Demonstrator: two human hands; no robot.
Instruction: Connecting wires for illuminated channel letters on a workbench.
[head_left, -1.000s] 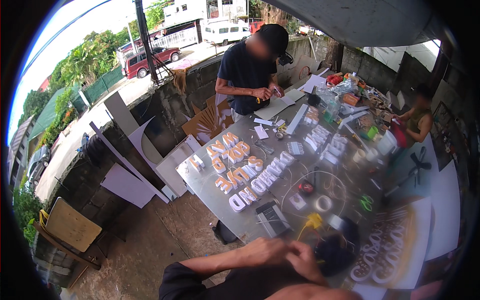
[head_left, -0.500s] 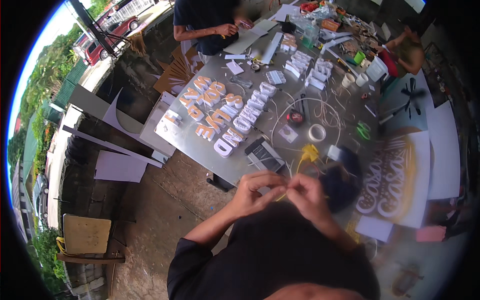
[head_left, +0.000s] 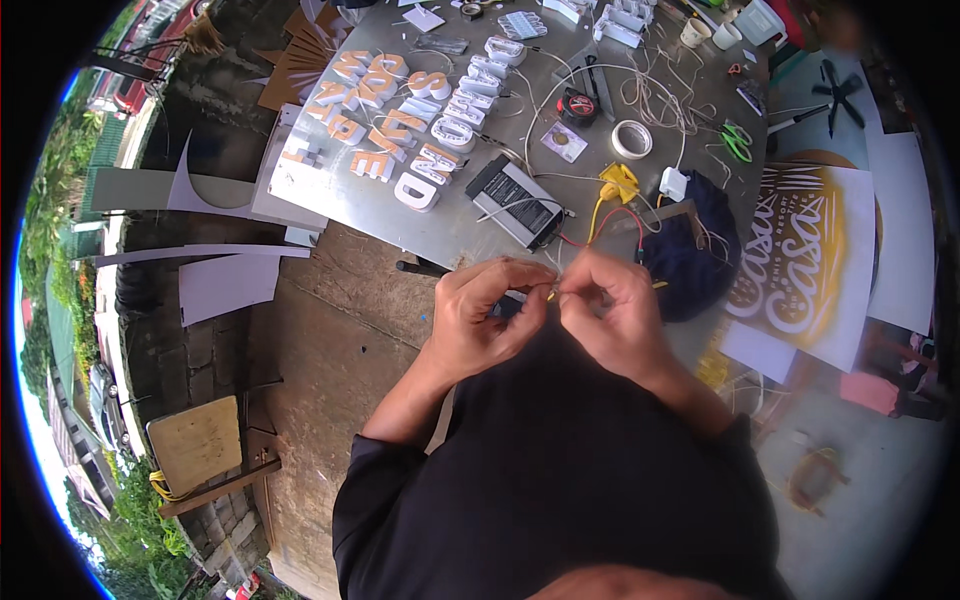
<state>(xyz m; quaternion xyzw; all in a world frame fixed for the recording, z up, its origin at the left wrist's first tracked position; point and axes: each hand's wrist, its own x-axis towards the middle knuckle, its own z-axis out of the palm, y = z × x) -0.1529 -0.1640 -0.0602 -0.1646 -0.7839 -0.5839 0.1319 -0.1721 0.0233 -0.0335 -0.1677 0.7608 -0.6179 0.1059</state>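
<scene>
Close in front of my body, my left hand (head_left: 488,312) and my right hand (head_left: 612,318) meet fingertip to fingertip. Each pinches at thin wires (head_left: 557,262), and a small yellow bit shows between the fingers. The exact ends are too small to make out. Just beyond, a black and grey power supply box (head_left: 514,203) lies at the table's near edge with a pale cable across it. Red and yellow leads run beside my right hand to a yellow socket (head_left: 619,183). Dark blue cloth (head_left: 692,250) lies right of that hand.
On the metal table (head_left: 330,205) stand several channel letters (head_left: 410,105) with lit edges. Nearby are a tape roll (head_left: 631,140), a tape measure (head_left: 576,104), green scissors (head_left: 737,141) and a white plug (head_left: 673,183). A printed stencil sheet (head_left: 800,260) is at right.
The view has tilted down, so the table sits higher in the picture and the co-worker at the far side is mostly out of it. My fingers stay pinched together at the wires.
</scene>
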